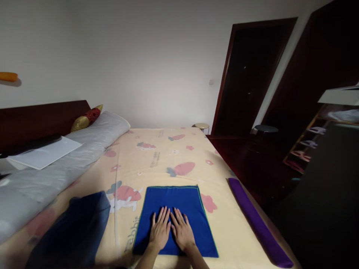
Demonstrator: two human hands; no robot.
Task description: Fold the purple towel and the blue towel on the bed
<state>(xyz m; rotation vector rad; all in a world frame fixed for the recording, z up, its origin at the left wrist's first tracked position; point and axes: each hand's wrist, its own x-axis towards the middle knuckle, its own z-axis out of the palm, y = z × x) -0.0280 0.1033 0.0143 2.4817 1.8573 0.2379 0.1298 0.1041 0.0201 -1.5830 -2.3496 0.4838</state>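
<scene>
A blue cloth [175, 196] with a thin green edge is spread flat on the bed [157, 149], roughly square. My left hand [161, 228] rests palm down on its middle, fingers stretched out. Beside it my right hand [182, 229] lies flat on the same cloth, fingers extended, the two thumbs close together. Neither hand grips anything. The cloth looks smooth, with its far corners visible and its near edge partly behind my forearms.
To the left lies a dark blue fabric item [75, 228]. A rolled purple cloth [258, 220] runs along the bed's right edge. Grey bedding [92, 145] and a white board [46, 151] are by the headboard [42, 117]. Stools [202, 126] and a shoe rack [305, 142] stand beyond the bed.
</scene>
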